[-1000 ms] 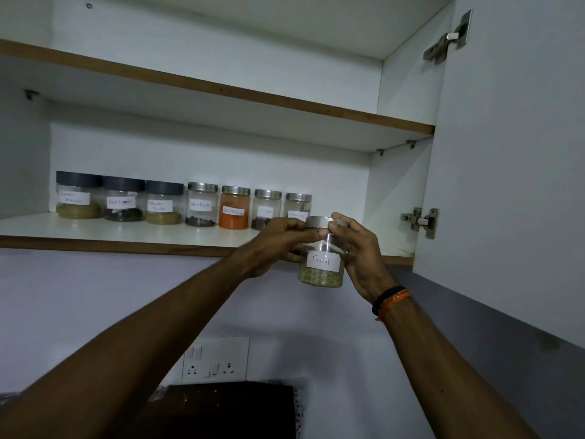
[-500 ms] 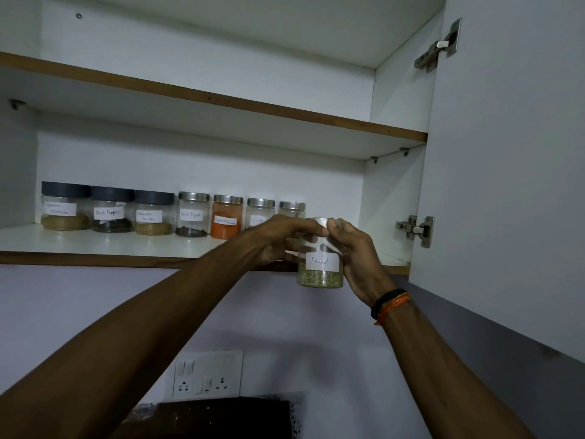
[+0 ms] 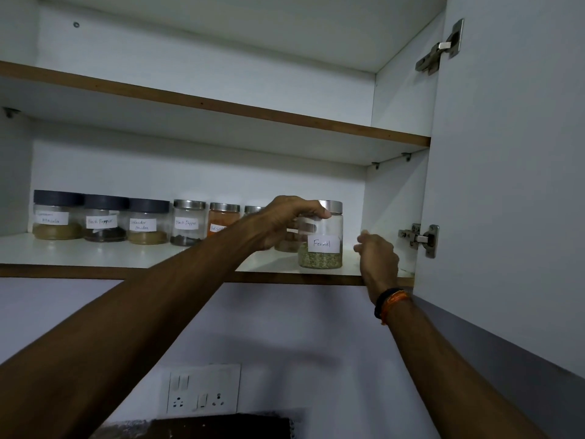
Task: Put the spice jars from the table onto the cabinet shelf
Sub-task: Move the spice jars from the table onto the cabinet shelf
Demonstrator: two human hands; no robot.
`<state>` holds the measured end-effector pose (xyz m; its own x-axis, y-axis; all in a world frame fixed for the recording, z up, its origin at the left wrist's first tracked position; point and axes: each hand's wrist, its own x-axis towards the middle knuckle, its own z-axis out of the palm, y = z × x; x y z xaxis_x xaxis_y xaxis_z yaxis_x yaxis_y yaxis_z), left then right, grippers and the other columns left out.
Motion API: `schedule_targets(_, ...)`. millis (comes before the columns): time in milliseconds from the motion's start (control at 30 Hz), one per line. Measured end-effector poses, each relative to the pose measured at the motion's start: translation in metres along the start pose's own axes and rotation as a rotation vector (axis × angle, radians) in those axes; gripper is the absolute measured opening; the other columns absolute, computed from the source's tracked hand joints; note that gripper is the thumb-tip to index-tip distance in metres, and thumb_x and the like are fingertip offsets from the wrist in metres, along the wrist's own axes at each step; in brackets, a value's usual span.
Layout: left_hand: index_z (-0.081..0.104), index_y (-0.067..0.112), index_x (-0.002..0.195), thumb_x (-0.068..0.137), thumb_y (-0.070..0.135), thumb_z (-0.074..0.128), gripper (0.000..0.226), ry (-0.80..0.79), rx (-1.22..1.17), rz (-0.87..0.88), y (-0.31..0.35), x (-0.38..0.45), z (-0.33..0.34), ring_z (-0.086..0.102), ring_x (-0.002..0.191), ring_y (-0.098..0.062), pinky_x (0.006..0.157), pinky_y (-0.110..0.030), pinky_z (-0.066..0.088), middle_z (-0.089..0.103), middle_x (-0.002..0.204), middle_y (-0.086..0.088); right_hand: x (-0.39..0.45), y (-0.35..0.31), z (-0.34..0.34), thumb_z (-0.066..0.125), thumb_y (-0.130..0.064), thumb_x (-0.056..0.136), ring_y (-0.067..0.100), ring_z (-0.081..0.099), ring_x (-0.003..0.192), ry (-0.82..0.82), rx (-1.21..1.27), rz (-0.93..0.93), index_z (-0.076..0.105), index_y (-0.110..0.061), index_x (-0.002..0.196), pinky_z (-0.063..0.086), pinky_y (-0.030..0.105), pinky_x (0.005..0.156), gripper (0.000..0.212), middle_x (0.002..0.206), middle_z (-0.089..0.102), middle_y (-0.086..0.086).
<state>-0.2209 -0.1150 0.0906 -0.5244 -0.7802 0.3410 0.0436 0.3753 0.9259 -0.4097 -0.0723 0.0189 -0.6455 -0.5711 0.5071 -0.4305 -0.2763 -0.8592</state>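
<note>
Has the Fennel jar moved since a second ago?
Yes. The Fennel jar was held below the shelf's brown front edge; now it stands up on the shelf, right of the jar row, left hand gripping its lid.

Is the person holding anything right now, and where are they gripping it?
Yes: the left hand grips the Fennel jar at its top, by the metal lid. The right hand holds nothing.

Both arms are stretched up and forward. The left hand is curled in a grip up high, thumb tip pointing right. The right hand sits lower and off to the side, fingers loosely bent, holding nothing, a dark-and-orange band on its wrist.
</note>
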Motion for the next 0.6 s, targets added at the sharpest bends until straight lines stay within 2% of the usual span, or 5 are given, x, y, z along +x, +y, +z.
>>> schedule_targets(100, 0.068, 0.013, 0.101, 0.069, 0.023, 0.085, 0.037, 0.0, 0.031, 0.022, -0.003, 0.01, -0.002, 0.064, 0.106, -0.029, 0.073, -0.036, 0.056, 0.068, 0.112, -0.01, 0.008, 0.019, 0.003, 0.044, -0.029, 0.1, 0.022, 0.06, 0.079, -0.022, -0.352, -0.223, 0.065, -0.009, 0.086, 0.039, 0.026, 0.061, 0.032, 0.083, 0.066, 0.006)
schedule_targets(233, 0.065, 0.009, 0.118, 0.071, 0.018, 0.085, 0.052, -0.007, 0.053, 0.023, -0.008, 0.024, -0.004, 0.065, 0.104, -0.027, 0.079, -0.036, 0.058, 0.068, 0.115, -0.01, 0.015, 0.036, 0.005, 0.043, -0.034, 0.098, 0.021, 0.059, 0.066, -0.092, -0.765, -0.349, 0.065, -0.012, 0.072, 0.049, 0.028, 0.062, 0.04, 0.066, 0.06, 0.002)
schedule_targets(400, 0.063, 0.012, 0.122, 0.069, 0.017, 0.087, 0.059, -0.039, 0.095, 0.003, -0.02, 0.05, -0.008, 0.063, 0.111, -0.031, 0.096, -0.047, 0.055, 0.067, 0.119, -0.012, 0.012, 0.042, 0.006, 0.041, -0.034, 0.097, 0.019, 0.053, 0.064, -0.036, -0.877, -0.416, 0.067, -0.017, 0.078, 0.039, 0.026, 0.061, 0.037, 0.075, 0.067, 0.002)
schedule_targets(500, 0.061, 0.01, 0.125, 0.072, 0.017, 0.085, 0.059, -0.046, 0.117, 0.005, -0.028, 0.065, -0.007, 0.062, 0.112, -0.032, 0.092, -0.043, 0.056, 0.067, 0.116, -0.01, 0.015, 0.045, 0.004, 0.04, -0.035, 0.097, 0.018, 0.051, 0.066, -0.004, -0.905, -0.447, 0.07, -0.021, 0.086, 0.038, 0.027, 0.062, 0.035, 0.081, 0.069, 0.001)
schedule_targets(600, 0.058, 0.01, 0.127, 0.076, 0.016, 0.082, 0.057, -0.067, 0.136, 0.021, -0.035, 0.082, -0.001, 0.061, 0.112, -0.031, 0.09, -0.04, 0.056, 0.064, 0.12, -0.011, 0.019, 0.049, 0.006, 0.037, -0.037, 0.095, 0.017, 0.05, 0.064, 0.026, -0.904, -0.465, 0.072, -0.022, 0.085, 0.035, 0.026, 0.06, 0.039, 0.076, 0.067, -0.002)
